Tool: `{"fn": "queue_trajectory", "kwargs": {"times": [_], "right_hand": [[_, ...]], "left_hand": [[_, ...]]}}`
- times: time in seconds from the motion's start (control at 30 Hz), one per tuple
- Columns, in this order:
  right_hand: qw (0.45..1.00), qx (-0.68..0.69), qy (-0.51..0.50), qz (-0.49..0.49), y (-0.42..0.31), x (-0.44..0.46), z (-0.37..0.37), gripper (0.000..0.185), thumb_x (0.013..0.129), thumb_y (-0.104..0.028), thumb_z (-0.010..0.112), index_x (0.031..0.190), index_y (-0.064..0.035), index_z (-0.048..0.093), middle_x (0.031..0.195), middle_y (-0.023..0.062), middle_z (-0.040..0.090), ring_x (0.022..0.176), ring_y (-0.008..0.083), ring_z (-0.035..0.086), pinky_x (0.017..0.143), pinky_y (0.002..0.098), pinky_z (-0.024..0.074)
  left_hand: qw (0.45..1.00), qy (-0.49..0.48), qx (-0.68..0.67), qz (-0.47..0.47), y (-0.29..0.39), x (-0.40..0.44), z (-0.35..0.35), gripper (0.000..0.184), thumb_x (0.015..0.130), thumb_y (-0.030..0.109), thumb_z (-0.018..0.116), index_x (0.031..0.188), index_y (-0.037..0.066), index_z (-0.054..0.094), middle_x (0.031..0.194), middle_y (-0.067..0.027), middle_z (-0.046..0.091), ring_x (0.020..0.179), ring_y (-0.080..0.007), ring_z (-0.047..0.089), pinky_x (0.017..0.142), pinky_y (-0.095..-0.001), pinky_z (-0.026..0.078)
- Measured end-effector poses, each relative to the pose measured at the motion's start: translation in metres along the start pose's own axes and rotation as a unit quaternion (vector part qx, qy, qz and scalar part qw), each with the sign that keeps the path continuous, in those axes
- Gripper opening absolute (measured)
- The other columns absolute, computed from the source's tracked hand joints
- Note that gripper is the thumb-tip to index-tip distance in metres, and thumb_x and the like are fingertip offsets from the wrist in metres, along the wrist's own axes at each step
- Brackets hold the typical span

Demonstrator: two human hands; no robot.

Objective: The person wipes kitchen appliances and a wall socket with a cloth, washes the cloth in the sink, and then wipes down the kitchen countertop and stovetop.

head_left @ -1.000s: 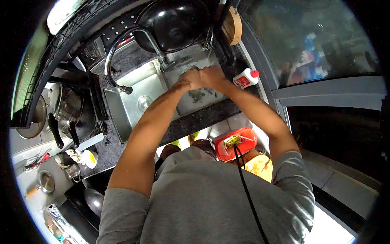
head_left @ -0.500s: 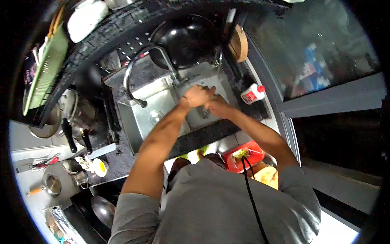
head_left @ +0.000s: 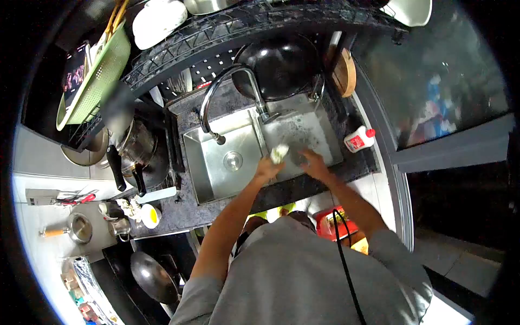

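Observation:
Over the front of the right sink basin, my left hand is closed round a small pale white-green item, too blurred to name. My right hand is a little to the right, apart from it, with its fingers loosely spread and nothing visible in them. The left basin has a round drain. A curved chrome faucet arches over the basins from behind. Dark wet specks lie in the right basin.
A white bottle with a red cap stands right of the sink. Behind it rests a black wok. Pots, a knife and a bowl with something yellow are at left. A red container is below the counter.
My hands were together over the right basin and have separated. The pale item now shows in my left hand. The view has shifted, so the sink appears lower and further right.

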State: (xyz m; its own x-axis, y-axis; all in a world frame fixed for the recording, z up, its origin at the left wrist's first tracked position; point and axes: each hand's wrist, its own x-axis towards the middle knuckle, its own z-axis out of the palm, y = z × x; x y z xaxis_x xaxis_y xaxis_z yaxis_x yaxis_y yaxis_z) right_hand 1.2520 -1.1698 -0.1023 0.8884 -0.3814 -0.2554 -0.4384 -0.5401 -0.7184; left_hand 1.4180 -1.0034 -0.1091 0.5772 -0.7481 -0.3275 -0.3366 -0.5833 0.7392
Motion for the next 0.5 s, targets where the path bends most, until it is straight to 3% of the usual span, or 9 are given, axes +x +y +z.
{"fn": "queue_trajectory", "kwargs": {"times": [0.07,0.1,0.17,0.23,0.27,0.33,0.37,0.4,0.5], "right_hand": [[1.0,0.012,0.007,-0.028,0.001,-0.003,0.016,0.06,0.079,-0.027,0.064,0.132,-0.0093,0.04,0.124,0.0145,0.051,0.113,0.0271,0.051,0.093,0.0383,0.0413],[0.991,0.11,-0.075,0.004,0.001,0.0,0.023,0.06,0.081,-0.027,0.063,0.132,-0.0089,0.039,0.122,0.0136,0.052,0.112,0.0246,0.051,0.091,0.0363,0.0427],[0.968,0.199,-0.152,0.025,-0.028,0.01,0.029,0.059,0.083,-0.028,0.062,0.133,-0.0085,0.037,0.121,0.0126,0.053,0.11,0.0221,0.052,0.089,0.0343,0.0441],[0.847,0.466,-0.199,0.162,-0.085,0.0,0.024,0.054,0.086,-0.021,0.06,0.133,-0.0072,0.036,0.115,0.0083,0.054,0.103,0.0157,0.053,0.081,0.0287,0.0458],[0.847,0.462,-0.205,0.163,-0.09,0.002,0.034,0.054,0.086,-0.021,0.06,0.133,-0.0072,0.036,0.115,0.0083,0.054,0.103,0.0157,0.053,0.081,0.0287,0.0458],[0.877,0.451,-0.161,0.033,-0.097,0.014,0.046,0.049,0.088,-0.016,0.058,0.131,-0.0063,0.037,0.111,0.0053,0.055,0.098,0.0132,0.053,0.078,0.0263,0.0455],[0.878,0.445,-0.171,0.03,-0.098,0.019,0.046,0.049,0.088,-0.016,0.058,0.131,-0.0063,0.037,0.111,0.0053,0.055,0.098,0.0132,0.053,0.078,0.0263,0.0455],[0.883,0.436,-0.175,-0.005,-0.102,0.021,0.044,0.048,0.088,-0.014,0.057,0.131,-0.0063,0.037,0.11,0.005,0.055,0.098,0.0128,0.053,0.078,0.0264,0.0455],[0.861,0.449,-0.213,-0.105,-0.124,0.025,0.036,0.046,0.087,-0.005,0.055,0.13,-0.006,0.038,0.114,0.0063,0.053,0.099,0.0139,0.053,0.08,0.0261,0.0456]], "left_hand": [[0.981,0.067,0.094,0.159,-0.055,-0.016,0.028,0.051,0.071,0.037,0.069,0.107,0.004,0.057,0.093,-0.0197,0.063,0.086,-0.0351,0.061,0.074,-0.0422,0.049],[0.998,0.022,-0.041,0.03,-0.01,-0.051,-0.001,0.051,0.07,0.037,0.07,0.107,0.004,0.057,0.097,-0.0182,0.062,0.089,-0.0332,0.061,0.076,-0.0402,0.048],[0.978,-0.05,-0.193,-0.055,-0.037,-0.052,0.016,0.056,0.07,0.035,0.073,0.11,0.001,0.053,0.099,-0.0174,0.061,0.09,-0.0318,0.06,0.076,-0.0382,0.048],[0.984,0.022,-0.177,-0.003,-0.011,-0.065,0.004,0.057,0.072,0.034,0.073,0.112,0.0,0.05,0.098,-0.0171,0.061,0.089,-0.0314,0.061,0.076,-0.0379,0.048],[0.983,0.084,-0.157,0.044,0.0,-0.074,0.001,0.058,0.073,0.032,0.072,0.114,-0.001,0.048,0.097,-0.0169,0.061,0.087,-0.0309,0.061,0.075,-0.0376,0.048],[0.976,0.138,-0.155,0.06,-0.001,-0.081,0.002,0.058,0.074,0.03,0.072,0.114,-0.002,0.047,0.094,-0.016,0.061,0.085,-0.0287,0.061,0.073,-0.0368,0.048],[0.968,0.188,-0.146,0.078,-0.002,-0.083,-0.001,0.058,0.074,0.029,0.072,0.114,-0.003,0.045,0.092,-0.0152,0.061,0.083,-0.0264,0.061,0.071,-0.0361,0.049],[0.97,0.1,-0.22,0.014,0.002,-0.089,-0.016,0.049,0.08,0.027,0.067,0.114,-0.002,0.046,0.091,-0.0115,0.061,0.077,-0.0186,0.061,0.068,-0.0326,0.049],[0.926,0.057,-0.373,0.021,0.009,-0.118,-0.05,0.04,0.087,0.025,0.06,0.115,-0.001,0.047,0.091,-0.0096,0.061,0.07,-0.013,0.059,0.064,-0.0291,0.048]]}}
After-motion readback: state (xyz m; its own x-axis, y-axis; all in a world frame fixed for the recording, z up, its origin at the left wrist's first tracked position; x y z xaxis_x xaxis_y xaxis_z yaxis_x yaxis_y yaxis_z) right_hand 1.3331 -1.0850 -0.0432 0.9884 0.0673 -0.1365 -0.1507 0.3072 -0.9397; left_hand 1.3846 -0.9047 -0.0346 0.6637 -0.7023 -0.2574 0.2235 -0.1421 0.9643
